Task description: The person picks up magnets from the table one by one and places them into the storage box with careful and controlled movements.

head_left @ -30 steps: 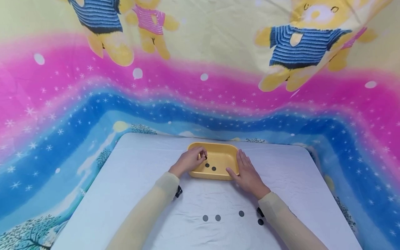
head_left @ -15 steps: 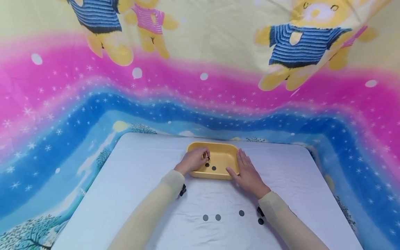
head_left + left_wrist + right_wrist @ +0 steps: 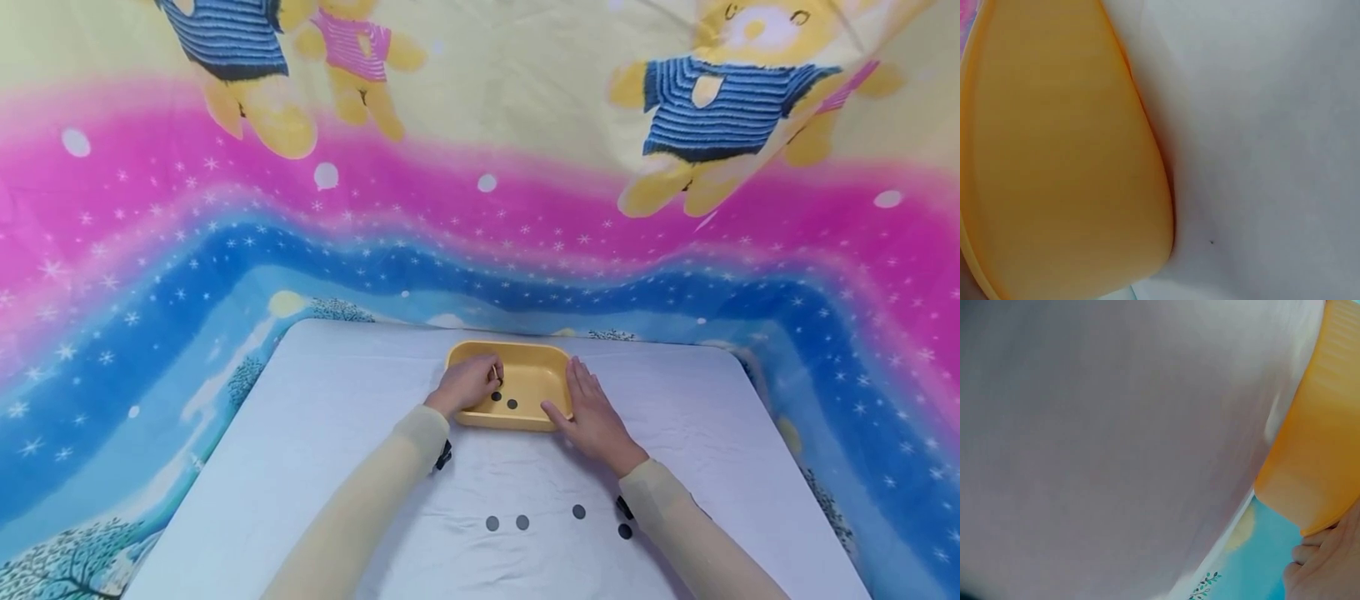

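A yellow rectangular tray [image 3: 536, 360] stands near the far edge of the white-covered table. Inside its left half my left hand [image 3: 465, 384] pinches a small dark disc [image 3: 500, 382], mostly covered by the fingertips. Two more dark discs lie flat on the tray floor, a left one [image 3: 497, 397] and a right one [image 3: 512, 404]. At the tray's right end my right hand [image 3: 598, 423] holds the wall, its long fingers along the outside and its thumb over the rim. The left wrist view shows only the tray's outer side [image 3: 1072, 150]; in the right wrist view, fingers [image 3: 1307, 553] meet the tray's rim.
Several similar discs lie on the white cloth [image 3: 420, 533] in front of the tray: a pair [image 3: 507, 522] side by side, one disc [image 3: 579, 512] farther right and another disc [image 3: 625, 532] by the right sleeve. A printed curtain [image 3: 480, 250] hangs behind the table.
My left hand has moved slightly right inside the tray with the disc between its fingertips, then nearly stopped. My right hand stays at the tray's right end.
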Motion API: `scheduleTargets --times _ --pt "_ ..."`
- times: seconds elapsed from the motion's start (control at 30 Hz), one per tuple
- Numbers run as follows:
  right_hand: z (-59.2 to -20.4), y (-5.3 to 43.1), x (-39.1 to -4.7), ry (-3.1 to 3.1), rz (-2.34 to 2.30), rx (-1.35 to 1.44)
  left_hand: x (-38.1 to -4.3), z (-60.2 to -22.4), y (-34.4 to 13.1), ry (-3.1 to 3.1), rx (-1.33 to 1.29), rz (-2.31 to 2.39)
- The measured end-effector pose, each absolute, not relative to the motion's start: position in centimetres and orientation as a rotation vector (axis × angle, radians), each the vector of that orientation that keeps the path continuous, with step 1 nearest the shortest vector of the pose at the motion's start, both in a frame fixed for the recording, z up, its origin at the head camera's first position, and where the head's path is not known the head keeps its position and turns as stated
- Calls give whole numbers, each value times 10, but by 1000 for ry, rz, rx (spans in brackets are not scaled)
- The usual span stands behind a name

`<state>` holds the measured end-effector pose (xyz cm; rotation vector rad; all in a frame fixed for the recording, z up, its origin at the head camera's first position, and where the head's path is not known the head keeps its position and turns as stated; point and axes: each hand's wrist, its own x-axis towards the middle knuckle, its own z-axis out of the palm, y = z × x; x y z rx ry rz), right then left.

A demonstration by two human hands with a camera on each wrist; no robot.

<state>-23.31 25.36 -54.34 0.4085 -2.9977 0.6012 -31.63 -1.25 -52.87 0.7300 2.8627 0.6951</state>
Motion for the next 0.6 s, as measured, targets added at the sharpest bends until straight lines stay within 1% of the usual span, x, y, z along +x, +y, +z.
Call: scheduleTargets --times 0.6 --pt "-546 253 -234 -2986 583 405 -319 -529 -10 2851 679 647"
